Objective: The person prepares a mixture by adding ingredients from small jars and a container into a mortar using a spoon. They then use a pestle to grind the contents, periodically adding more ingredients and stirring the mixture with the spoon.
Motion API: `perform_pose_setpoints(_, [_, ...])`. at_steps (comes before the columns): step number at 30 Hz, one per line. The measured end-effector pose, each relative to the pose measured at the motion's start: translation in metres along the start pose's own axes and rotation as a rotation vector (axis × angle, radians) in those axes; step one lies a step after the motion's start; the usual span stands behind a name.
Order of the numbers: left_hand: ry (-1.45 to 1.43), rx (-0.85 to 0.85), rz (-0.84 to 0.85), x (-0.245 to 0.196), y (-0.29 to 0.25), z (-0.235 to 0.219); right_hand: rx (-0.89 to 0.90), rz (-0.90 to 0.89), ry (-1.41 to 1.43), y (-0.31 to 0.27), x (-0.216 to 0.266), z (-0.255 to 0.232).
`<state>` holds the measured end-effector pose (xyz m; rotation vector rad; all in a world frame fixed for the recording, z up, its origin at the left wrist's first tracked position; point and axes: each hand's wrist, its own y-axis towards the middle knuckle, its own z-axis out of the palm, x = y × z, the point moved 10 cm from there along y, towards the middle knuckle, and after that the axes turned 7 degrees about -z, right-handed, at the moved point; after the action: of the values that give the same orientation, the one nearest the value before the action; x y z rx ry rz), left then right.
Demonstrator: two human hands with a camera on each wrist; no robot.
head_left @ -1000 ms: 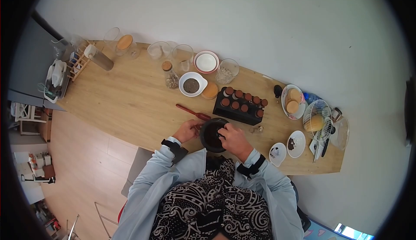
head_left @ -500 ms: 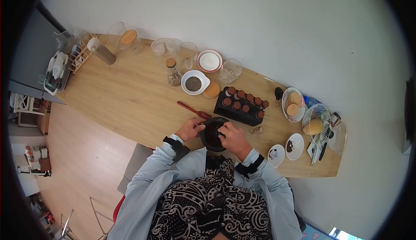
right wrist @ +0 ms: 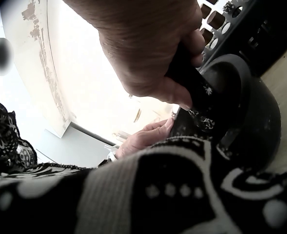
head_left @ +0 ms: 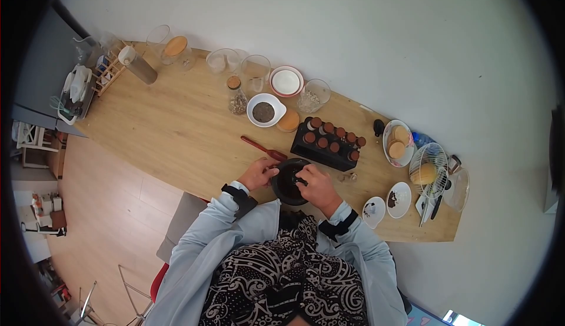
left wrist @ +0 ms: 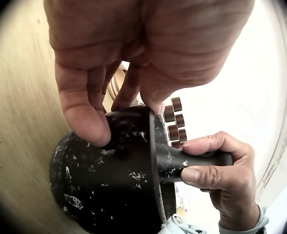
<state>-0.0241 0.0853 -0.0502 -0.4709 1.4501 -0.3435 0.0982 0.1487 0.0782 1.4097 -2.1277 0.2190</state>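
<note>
A black mortar [head_left: 287,192] stands at the table's front edge, its dark outside flecked with white in the left wrist view [left wrist: 109,170]. The left hand [head_left: 257,174] grips its rim, thumb and fingers on either side of the wall [left wrist: 133,53]. In the right hand [head_left: 319,189] is a black pestle [left wrist: 197,159], pinched between thumb and fingers, its lower end inside the mortar. The right wrist view shows the same hold from the other side, the hand [right wrist: 148,53] above the mortar [right wrist: 263,117]. What lies in the mortar cannot be made out.
Behind the mortar are a red-handled tool [head_left: 263,148] and a black rack [head_left: 323,152] of brown-capped jars. Two white dishes [head_left: 374,212] [head_left: 399,200] stand to the right, with a wire basket [head_left: 428,164] beyond. Glass jars and a white bowl [head_left: 266,110] are farther back.
The left hand has closed up on the mortar's rim since a second ago. The right hand keeps its hold on the pestle with slight movement; the head view has shifted a little.
</note>
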Motion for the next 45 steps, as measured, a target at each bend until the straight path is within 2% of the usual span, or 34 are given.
perform_pose_setpoints(7, [-0.049,0.024,-0.011,0.007,0.004,0.0,0.081,0.078,-0.075,-0.012,0.002,0.002])
perform_pose_setpoints(9, [-0.075,0.008,0.019,0.004,0.004,-0.001,-0.023,0.049,-0.067,-0.011,0.003,-0.003])
perform_pose_setpoints(13, [-0.066,0.009,0.023,0.001,0.001,-0.001,-0.056,0.067,-0.005,-0.003,0.0,-0.003])
perform_pose_setpoints(15, [-0.075,0.009,0.028,0.001,0.002,-0.001,-0.061,-0.041,0.032,0.0,0.01,-0.002])
perform_pose_setpoints(16, [-0.072,0.011,0.027,0.0,0.001,0.0,-0.063,-0.038,0.032,-0.001,0.01,-0.003])
perform_pose_setpoints(19, [-0.069,-0.001,0.02,0.0,0.001,-0.001,0.036,-0.045,0.11,-0.003,0.008,-0.001])
perform_pose_setpoints(21, [-0.067,-0.001,0.012,0.004,0.002,-0.001,0.188,0.05,0.162,-0.007,-0.005,0.008])
perform_pose_setpoints(25, [-0.053,-0.003,0.014,0.001,0.0,-0.002,0.176,0.097,0.07,-0.007,-0.01,0.001])
perform_pose_setpoints(28, [-0.058,0.034,-0.013,0.002,0.0,0.001,0.087,0.106,-0.029,-0.001,-0.004,-0.004])
perform_pose_setpoints(30, [-0.071,0.031,-0.016,0.002,0.0,0.001,0.002,0.026,-0.033,-0.001,0.003,-0.002])
perform_pose_setpoints(33, [-0.059,0.032,-0.024,0.004,0.0,0.0,-0.016,-0.048,0.01,-0.001,0.01,0.003])
perform_pose_setpoints(45, [-0.072,0.002,0.006,0.001,-0.001,-0.001,0.11,-0.046,-0.028,0.001,0.011,0.01])
